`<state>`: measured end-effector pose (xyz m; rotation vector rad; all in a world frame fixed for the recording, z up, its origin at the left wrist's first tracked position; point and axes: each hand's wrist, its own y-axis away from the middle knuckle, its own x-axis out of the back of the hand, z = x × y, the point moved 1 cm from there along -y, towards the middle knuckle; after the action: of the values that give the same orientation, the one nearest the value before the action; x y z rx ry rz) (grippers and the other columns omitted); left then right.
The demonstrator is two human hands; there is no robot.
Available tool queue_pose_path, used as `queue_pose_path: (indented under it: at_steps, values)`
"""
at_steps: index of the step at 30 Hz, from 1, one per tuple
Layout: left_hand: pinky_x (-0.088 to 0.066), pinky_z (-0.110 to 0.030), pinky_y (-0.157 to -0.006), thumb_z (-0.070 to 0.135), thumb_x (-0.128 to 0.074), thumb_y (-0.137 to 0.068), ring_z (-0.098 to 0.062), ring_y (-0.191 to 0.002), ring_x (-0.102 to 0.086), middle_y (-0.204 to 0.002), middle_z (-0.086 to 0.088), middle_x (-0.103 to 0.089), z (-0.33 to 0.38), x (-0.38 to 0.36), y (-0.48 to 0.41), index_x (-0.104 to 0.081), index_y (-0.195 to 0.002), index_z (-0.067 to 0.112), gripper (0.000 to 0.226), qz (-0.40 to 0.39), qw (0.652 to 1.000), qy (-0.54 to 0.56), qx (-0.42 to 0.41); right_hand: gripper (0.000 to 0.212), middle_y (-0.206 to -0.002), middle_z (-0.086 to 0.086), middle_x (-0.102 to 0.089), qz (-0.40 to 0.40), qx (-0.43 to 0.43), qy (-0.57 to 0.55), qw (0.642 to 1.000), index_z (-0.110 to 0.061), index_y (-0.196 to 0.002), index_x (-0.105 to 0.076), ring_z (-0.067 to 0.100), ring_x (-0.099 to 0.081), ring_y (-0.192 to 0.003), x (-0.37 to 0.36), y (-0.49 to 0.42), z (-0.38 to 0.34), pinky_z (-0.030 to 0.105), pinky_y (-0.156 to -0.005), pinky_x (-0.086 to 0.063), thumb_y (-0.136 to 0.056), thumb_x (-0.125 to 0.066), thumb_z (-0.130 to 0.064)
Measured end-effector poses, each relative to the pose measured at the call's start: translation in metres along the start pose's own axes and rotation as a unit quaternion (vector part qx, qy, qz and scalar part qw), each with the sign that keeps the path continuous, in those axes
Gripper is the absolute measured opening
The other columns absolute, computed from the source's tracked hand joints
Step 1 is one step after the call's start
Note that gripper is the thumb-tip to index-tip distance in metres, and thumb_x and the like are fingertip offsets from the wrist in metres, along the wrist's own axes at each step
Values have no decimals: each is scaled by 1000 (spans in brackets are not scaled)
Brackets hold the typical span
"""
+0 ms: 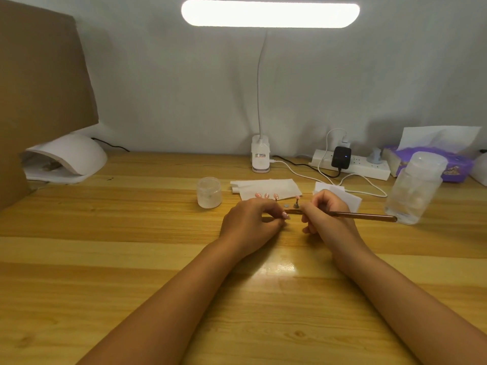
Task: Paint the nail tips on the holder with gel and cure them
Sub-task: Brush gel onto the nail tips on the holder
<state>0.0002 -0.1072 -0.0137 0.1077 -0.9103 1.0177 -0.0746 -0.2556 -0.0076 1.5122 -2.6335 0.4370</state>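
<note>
No text legible, label on lamp base (261,155) too blurred to be read, tissue pack (459,170) print likewise unreadable

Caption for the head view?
Right hand holds a brush at a nail tip gripped by the left hand, above a wooden desk.

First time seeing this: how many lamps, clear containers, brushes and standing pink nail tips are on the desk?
Lamps: 2, desk lamp and curing lamp
Clear containers: 2, jar and bottle
Brushes: 1, brush in the right hand
Standing pink nail tips: 4
Total: 9
</note>
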Motion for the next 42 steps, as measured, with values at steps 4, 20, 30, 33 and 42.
queue_pose_path:
  at_steps: [4, 20, 30, 33, 42]
  values:
    - [-43, -28, -71, 35, -70, -89, 0, -78, -52, -104, 19, -72, -2, 0, 0, -73, -95, 39, 8, 1, 1000, -15, -5, 20, -79, 8, -65, -27, 9, 15, 999, -6, -90, -56, -2, -58, -57, -1, 1, -1, 15, -51, -49, -91, -66, -23]
    - [-39, -24, -69, 36, -68, -90, -3, -81, -52, -107, 19, -71, -2, 0, -1, -73, -106, 37, 17, 2, 1000, -30, -2, 14, -89, 14, -66, -41, 12, 77, 996, -13, -85, -56, 25, -62, -80, -3, 3, -5, 42, -73, -56, -90, -67, -21]
    - [-38, -24, -67, 35, -69, -90, -2, -81, -52, -105, 19, -72, 0, 1, 0, -74, -100, 38, 12, 1, 1000, -18, -2, 11, -78, 9, -59, -40, 7, 85, 996, -8, -84, -55, 18, -54, -69, -3, 3, -6, 35, -63, -51, -87, -65, -13]
    - [-38, -25, -68, 34, -68, -90, -3, -82, -53, -105, 19, -71, 0, 2, 0, -73, -97, 39, 9, 1, 1000, -17, 0, 14, -73, 8, -57, -27, 11, 82, 996, -1, -86, -55, 16, -53, -64, -4, 2, -4, 32, -57, -48, -88, -63, -11]
    - [-37, -23, -65, 32, -70, -88, 4, -74, -49, -100, 20, -70, 1, 1, 1, -71, -91, 38, 6, 9, 1000, -20, -5, 23, -61, 3, -69, 25, -14, -36, 999, -6, -97, -54, 5, -56, -46, 0, 3, -6, 21, -43, -47, -90, -68, -24]
